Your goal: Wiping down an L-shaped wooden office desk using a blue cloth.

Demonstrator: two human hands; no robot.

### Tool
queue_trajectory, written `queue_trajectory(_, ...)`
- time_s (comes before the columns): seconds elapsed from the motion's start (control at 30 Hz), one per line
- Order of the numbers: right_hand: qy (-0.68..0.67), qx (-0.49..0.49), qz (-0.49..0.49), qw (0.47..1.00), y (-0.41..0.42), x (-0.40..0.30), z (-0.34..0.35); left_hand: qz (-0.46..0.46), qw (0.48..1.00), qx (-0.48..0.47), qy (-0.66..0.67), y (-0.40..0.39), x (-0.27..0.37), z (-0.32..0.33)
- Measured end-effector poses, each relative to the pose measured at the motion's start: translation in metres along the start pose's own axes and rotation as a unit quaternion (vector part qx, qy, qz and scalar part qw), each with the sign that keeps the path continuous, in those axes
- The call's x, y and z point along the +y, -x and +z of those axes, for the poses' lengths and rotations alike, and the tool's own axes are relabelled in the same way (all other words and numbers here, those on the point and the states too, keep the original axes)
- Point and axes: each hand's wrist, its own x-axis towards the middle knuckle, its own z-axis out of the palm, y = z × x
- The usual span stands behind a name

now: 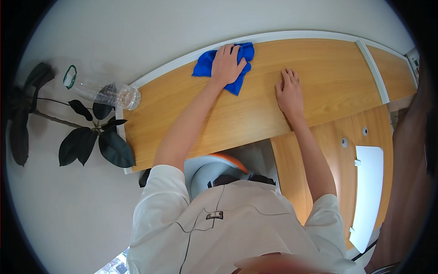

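Observation:
My left hand [226,66] is spread over a blue cloth [205,64] and presses it onto a wood-grain desktop [328,75]. The crumpled cloth lies close to the white raised edge [291,35] at the back. Nothing is in my right hand [291,90], which rests on the same surface farther right with its fingers lightly bent. A clear plastic bottle [102,92] with a white cap and a green carry ring stands at the desktop's left end.
A dark-leaved plant [116,150] reaches over the left end. Below the front edge are a pale round object [202,167] with an orange rim and a wooden cabinet [328,164]. A white panel [368,195] is at the right. A white strip [373,70] divides the desktop.

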Motion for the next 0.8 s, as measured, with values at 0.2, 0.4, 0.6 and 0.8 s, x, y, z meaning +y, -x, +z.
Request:
queue_trajectory(0.2, 0.004, 0.007, 0.011, 1.0, -0.001, -0.003, 0.009, 0.005, 1.0, -0.013, -0.013, 0.012, 0.003, -0.004)
queue_trajectory(0.4, -0.026, 0.025, 0.01, 0.999, 0.005, 0.01, 0.011, 0.051, 0.992, -0.056, 0.101, 0.084, 0.092, -0.048)
queue_trajectory(0.6, -0.024, 0.03, 0.012, 0.999, 0.007, 0.025, 0.016, 0.086, 0.985, -0.052, 0.142, 0.099, 0.103, -0.06)
queue_trajectory(0.8, -0.027, 0.014, 0.013, 0.999, -0.001, 0.002, 0.008, -0.046, 0.999, 0.017, 0.022, 0.02, 0.007, -0.014)
